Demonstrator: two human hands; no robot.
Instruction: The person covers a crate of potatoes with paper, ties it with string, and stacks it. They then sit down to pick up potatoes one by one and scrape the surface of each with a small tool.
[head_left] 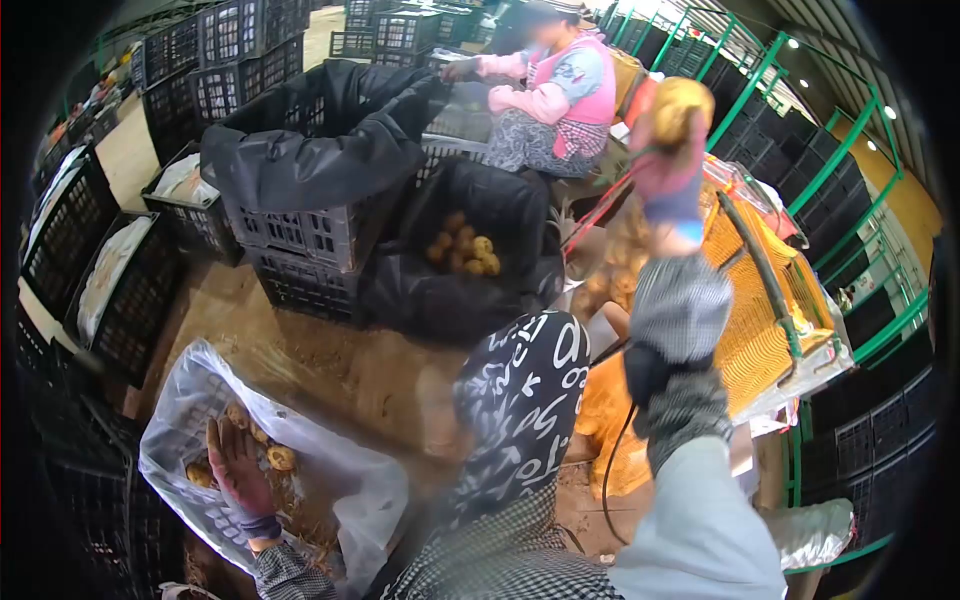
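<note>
**R hand holds tuber high; L hand flat in bagged crate**

Scene, big to small:
- Crate stack (320, 235) w/ black liner draped over it, centre-left.
- Just right of it, a black-lined crate (430, 300) holds a small pile of tubers (465, 248).
- Orange mesh crate (760, 330) on the right, against the green rails.
- Clear bag (350, 490) lines a crate at bottom left.
- Co-worker (560, 100) sits at the back, working at their own crate, well apart from both hands.

R hand (665, 180): gloved and raised at arm's length above the orange mesh crate. Fingers are curled shut round one tuber (682, 105). It sits at the top of the fist, upper half showing above the fingers. Frame is blurred, so exact finger placement can't be told.

L hand (238, 465): gloved, inside the clear bag. Fingers are spread and nearly flat, nothing gripped as far as it shows. Three loose tubers lie round it:
- one just right of the fingers (281, 458)
- one just left (199, 473)
- one near the fingertips (237, 415)

Can't tell if any of them touch the hand.

Handling, my read: the tuber is firm and stiff, moderate wt for its size, and fits one hand. Skin looks dry and earthy, so grip prob good and not slippery. It won't crush but could bruise if dropped. Best hold is a full wrap round the widest part, thumb opposite the fingers.
</note>
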